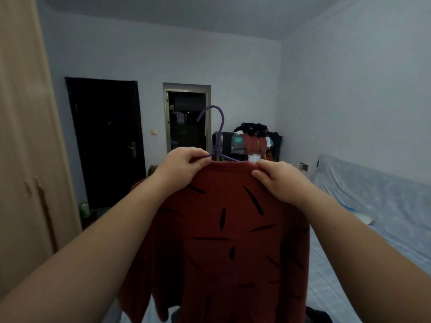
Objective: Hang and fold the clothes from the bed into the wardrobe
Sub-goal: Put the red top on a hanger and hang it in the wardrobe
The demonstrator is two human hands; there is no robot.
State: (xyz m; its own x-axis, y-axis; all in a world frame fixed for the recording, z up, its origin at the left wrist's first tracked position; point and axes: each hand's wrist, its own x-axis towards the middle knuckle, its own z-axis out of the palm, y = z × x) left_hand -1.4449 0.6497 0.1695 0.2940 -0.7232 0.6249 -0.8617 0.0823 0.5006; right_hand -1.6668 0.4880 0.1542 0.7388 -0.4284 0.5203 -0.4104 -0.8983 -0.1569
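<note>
Red sweater (224, 229) on purple hanger (218, 134), held up mid-scene, bed (373, 206) at right. Left hand (182, 169) and right hand (277, 180) pinching neckline. Probably soft, limp, light; best gripped at shoulders.

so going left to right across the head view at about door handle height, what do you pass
wardrobe → dark door → open doorway → purple hanger → pile of clothes → bed

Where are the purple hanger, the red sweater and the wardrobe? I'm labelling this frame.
purple hanger (221, 123), head view, on its hook's stem.
red sweater (224, 252), head view, mid-body.
wardrobe (25, 148), head view, door panel.
</note>
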